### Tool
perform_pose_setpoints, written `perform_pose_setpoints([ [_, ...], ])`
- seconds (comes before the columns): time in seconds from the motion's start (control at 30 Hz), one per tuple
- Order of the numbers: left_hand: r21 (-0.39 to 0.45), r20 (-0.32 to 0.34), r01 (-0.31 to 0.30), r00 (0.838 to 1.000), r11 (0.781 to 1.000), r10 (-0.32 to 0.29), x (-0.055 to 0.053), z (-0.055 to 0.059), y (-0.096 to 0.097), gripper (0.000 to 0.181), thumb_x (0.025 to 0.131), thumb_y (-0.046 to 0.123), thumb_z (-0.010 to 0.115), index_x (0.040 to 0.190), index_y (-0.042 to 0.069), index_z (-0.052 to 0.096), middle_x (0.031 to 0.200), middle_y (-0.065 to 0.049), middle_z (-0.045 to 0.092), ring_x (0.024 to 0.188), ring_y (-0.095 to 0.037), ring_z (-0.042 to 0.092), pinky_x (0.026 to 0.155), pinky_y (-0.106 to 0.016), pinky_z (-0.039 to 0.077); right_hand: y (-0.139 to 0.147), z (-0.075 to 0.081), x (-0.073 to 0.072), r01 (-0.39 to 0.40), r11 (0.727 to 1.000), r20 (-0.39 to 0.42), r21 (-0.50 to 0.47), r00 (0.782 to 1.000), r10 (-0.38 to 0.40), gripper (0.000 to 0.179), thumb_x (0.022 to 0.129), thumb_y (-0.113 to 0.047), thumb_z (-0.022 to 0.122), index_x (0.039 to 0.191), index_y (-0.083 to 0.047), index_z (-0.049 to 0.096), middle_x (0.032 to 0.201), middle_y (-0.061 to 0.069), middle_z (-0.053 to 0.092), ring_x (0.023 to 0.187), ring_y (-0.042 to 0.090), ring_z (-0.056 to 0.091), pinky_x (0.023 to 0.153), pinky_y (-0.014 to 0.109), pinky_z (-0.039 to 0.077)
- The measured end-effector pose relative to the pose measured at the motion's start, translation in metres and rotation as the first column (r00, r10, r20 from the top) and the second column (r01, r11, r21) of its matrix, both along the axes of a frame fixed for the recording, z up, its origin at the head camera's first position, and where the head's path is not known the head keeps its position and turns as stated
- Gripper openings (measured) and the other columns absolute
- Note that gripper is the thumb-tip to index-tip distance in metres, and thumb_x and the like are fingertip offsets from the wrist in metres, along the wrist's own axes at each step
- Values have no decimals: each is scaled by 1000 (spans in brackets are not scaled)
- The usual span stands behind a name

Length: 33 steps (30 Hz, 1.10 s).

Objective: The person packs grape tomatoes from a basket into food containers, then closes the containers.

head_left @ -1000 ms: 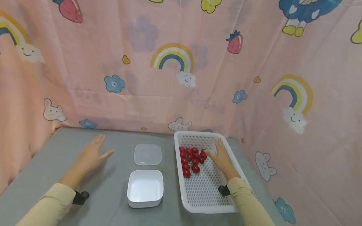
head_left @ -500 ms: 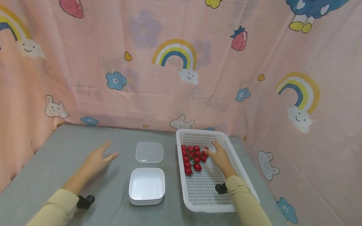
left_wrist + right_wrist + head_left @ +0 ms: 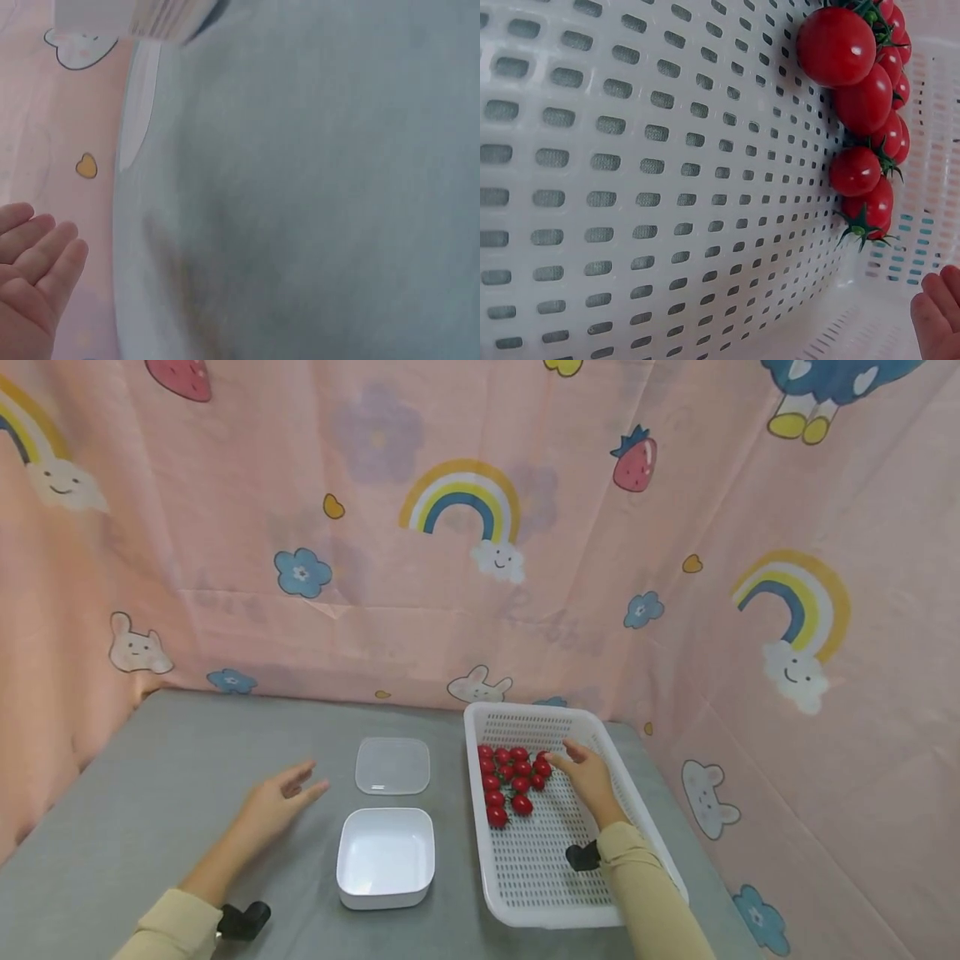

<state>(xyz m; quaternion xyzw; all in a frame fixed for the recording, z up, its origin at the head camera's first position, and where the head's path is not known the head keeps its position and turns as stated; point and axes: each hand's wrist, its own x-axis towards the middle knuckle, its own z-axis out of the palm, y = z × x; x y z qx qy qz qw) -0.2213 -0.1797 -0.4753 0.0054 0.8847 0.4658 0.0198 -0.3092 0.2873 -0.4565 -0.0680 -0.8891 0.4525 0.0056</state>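
Observation:
Over the white perforated basket [image 3: 551, 893], my right hand [image 3: 591, 781] hangs with relaxed fingers beside the cherry tomatoes [image 3: 521, 784]. Its thumb and index finger are near the rightmost tomatoes; whether they touch cannot be told. In the right wrist view, fingers [image 3: 939, 307] show at the lower right, apart from the tomatoes, some of which have green stems. My left hand [image 3: 272, 806] hovers above the grey table, fingers loosely bent and holding nothing. To its right are a white square container [image 3: 386, 858] and a translucent lid [image 3: 392, 766] lying flat behind it.
The grey tabletop [image 3: 150, 827] runs back to a pink patterned curtain [image 3: 360, 643], which also hangs along the left and right sides. The basket's raised rim stands near the right edge of the table.
My left hand has moved right and nearer the container, its fingers now less spread. My right hand has stayed above the basket, its fingers drawn in slightly closer to the tomatoes.

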Motion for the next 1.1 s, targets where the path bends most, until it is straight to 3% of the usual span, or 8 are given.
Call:
perform_pose_setpoints([
  [0.2, 110, 29, -7, 1000, 994, 4, 2, -9, 7, 65, 97, 42, 62, 146, 2, 47, 147, -21, 49, 138, -40, 46, 112, -54, 39, -2, -5, -6, 31, 998, 3, -57, 1000, -31, 63, 94, -31, 68, 145, 1, 47, 151, 24, 45, 143, 39, 39, 118, 52, 33],
  [0.53, 263, 71, -7, 997, 965, -12, 8, -24, 25, 55, 96, 34, 65, 141, 2, 54, 141, -15, 58, 134, -33, 52, 115, -52, 37, -3, -6, -13, 65, 992, 15, -112, 998, -63, 53, 94, -19, 68, 140, 3, 53, 144, 26, 52, 138, 38, 45, 116, 51, 36],
  [1.1, 325, 128, -32, 992, 945, -11, 11, -31, 40, 48, 92, 33, 71, 129, 4, 65, 129, -12, 68, 126, -26, 61, 110, -43, 45, -1, -18, -21, 96, 989, 23, -110, 995, -94, 47, 93, -16, 69, 135, 3, 58, 139, 26, 57, 133, 38, 50, 115, 51, 38],
])
